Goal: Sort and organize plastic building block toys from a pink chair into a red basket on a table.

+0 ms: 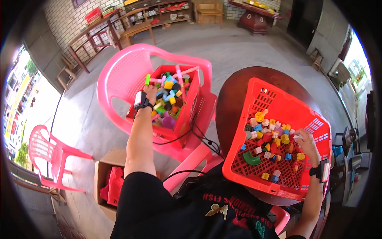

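Note:
A red box point(191, 110) packed with mixed plastic toy pieces stands on a pink plastic armchair point(128, 59). My left hand point(151, 93) is over the box's left edge, beside a bright green piece point(147, 79); its fingers are partly hidden, so its grip cannot be told. On the round wooden table point(228, 104) rests a red plastic basket point(259, 182) with loose toy blocks, a green curved piece point(251, 158) and a yellow piece point(259, 116). My right hand point(306, 143), inside the basket's right side, pinches a small whitish piece point(297, 136).
Black cables point(206, 139) hang between the chair and the table. On the floor at left are a cardboard box point(100, 182) holding red items and a small pink chair point(56, 155). Wooden furniture point(140, 25) lines the far wall.

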